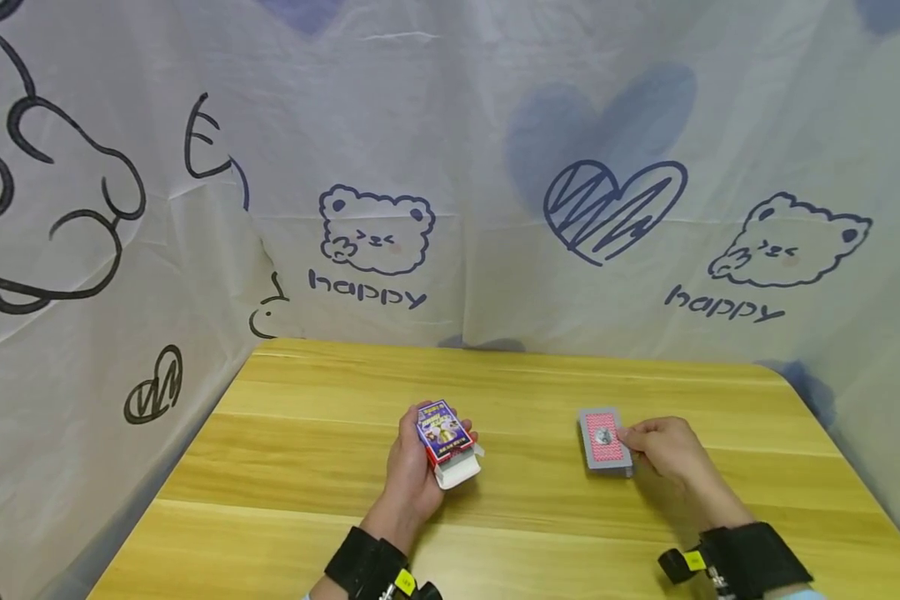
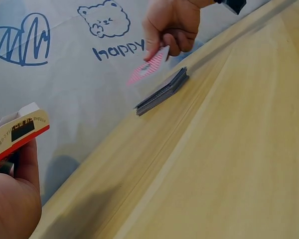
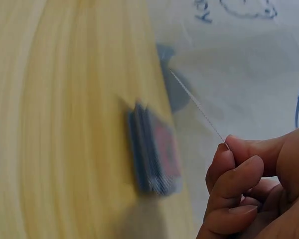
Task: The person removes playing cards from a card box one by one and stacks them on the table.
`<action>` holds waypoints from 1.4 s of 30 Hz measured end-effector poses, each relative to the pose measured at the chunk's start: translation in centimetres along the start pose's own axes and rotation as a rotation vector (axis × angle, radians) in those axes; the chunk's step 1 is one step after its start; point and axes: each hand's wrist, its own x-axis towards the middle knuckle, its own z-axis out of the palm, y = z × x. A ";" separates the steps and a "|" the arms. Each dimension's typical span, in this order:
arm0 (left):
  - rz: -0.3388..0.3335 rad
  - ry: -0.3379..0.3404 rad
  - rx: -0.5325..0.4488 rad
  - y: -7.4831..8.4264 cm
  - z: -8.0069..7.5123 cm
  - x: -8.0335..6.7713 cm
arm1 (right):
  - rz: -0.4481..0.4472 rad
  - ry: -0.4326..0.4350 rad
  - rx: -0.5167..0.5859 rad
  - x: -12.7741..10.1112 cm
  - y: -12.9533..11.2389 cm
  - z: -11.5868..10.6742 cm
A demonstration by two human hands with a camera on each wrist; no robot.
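My left hand grips a playing-card box with a colourful front, red sides and its white flap open; in the left wrist view the box sits above the hand. My right hand pinches a single red-backed card between thumb and fingers and holds it tilted just above the deck, which lies on the wooden table. The right wrist view shows the card edge-on, the blurred deck beneath it and the pinching hand.
White cloth printed with bears, hearts and "happy" walls in the table at the back and on both sides. Each wrist carries a black strap with a camera. Bare wood lies between the two hands and at the near edge.
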 end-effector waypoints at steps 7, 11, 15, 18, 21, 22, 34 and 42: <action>-0.003 -0.006 0.008 -0.1 0.0 0.0 | 0.068 -0.001 0.029 1.2 1.4 -0.7; 0.002 -0.013 0.015 -0.1 0.0 0.0 | 0.077 0.015 0.003 1.6 1.6 -0.6; 0.006 -0.014 0.014 -0.1 0.1 0.1 | 0.072 0.028 -0.021 1.8 1.8 -0.4; 0.007 -0.013 0.012 -0.1 0.1 0.1 | 0.063 0.033 -0.036 2.0 2.1 0.0; 0.010 -0.013 0.012 0.0 0.1 0.1 | 0.042 0.048 -0.085 2.1 2.3 0.3; 0.011 -0.014 0.013 0.0 0.1 0.1 | 0.038 0.055 -0.107 2.2 2.3 0.5; 0.013 -0.016 0.023 -0.3 0.2 0.3 | -0.064 0.169 -0.329 1.2 0.8 2.1; 0.017 -0.024 -0.001 -0.6 0.3 0.3 | -0.252 0.085 -0.069 -2.6 -5.2 8.8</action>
